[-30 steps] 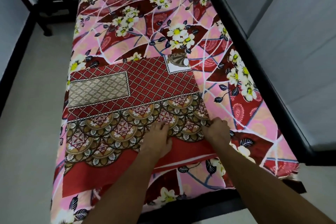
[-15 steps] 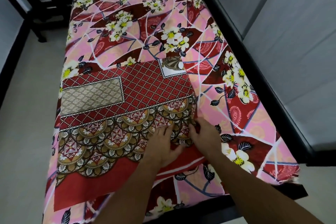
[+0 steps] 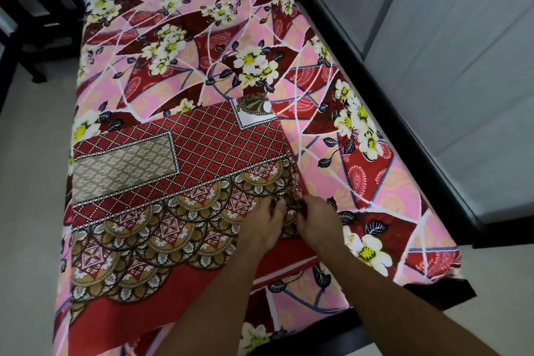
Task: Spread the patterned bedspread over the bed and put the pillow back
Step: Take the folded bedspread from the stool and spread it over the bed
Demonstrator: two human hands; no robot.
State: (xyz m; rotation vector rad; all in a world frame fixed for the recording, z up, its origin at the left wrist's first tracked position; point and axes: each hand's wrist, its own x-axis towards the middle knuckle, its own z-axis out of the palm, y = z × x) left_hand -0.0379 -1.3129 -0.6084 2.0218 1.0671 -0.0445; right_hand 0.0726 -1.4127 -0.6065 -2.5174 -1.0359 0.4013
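The folded red, brown and gold patterned bedspread [image 3: 161, 188] lies on the near half of the bed, toward 8 o'clock, on top of the pink flowered sheet [image 3: 361, 191]. Both hands meet at its fringed right edge, near 6 o'clock. The left hand [image 3: 261, 228] curls its fingers onto the upper layers, and the right hand [image 3: 318, 221] pinches the same edge from the other side. Both look clamped on the cloth.

The likeliest slip is an uneven pick. If one hand takes more layers than the other, the bedspread would probably open lopsided or stay doubled along one side. Its left part already droops over the bed's side at 9 o'clock, so a sideways tug may slide the whole bundle onto the pale floor [image 3: 29, 182]. A hard drag could also rumple the sheet beneath. A thrown corner might drop past the black bed frame [image 3: 404, 153] at 3 o'clock, against the grey panelled wall [image 3: 448, 52].

The fingertips are buried in the folds, so I cannot tell how many layers each hand holds. The forearms cover the bedspread's near corner. No pillow is in view, and the far end of the bed is cut off at 12 o'clock. The dark furniture [image 3: 37, 23] at 10 o'clock is too cropped to identify.
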